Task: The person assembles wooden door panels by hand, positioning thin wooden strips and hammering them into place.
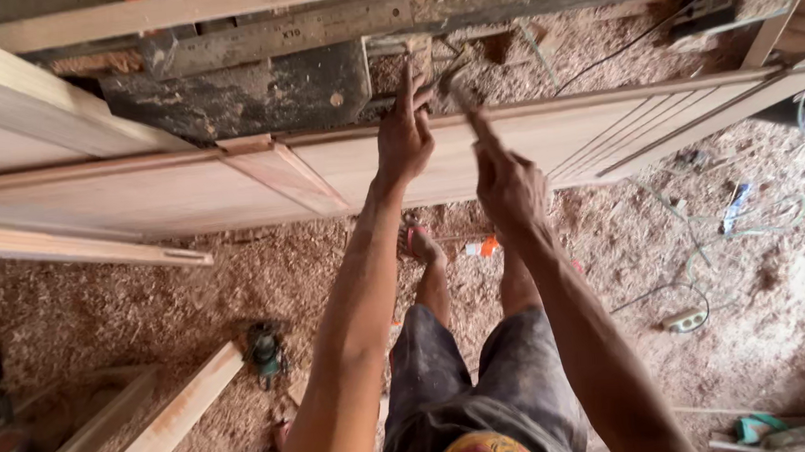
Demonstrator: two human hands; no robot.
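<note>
A long wooden door panel with raised frames lies across the view in front of me. My left hand rests on its upper edge, fingers stretched out and apart, the fingertips reaching a worn metal part of the dark machine behind. My right hand is just to the right, over the panel, curled, with a thin blurred tip sticking up from it. Whether that tip is a finger or a small tool is unclear.
Sawdust covers the floor. A steel ruler lies on the dark machine bed. A green power tool and wooden planks lie lower left. A power strip and cables lie at right. My bare foot is below the panel.
</note>
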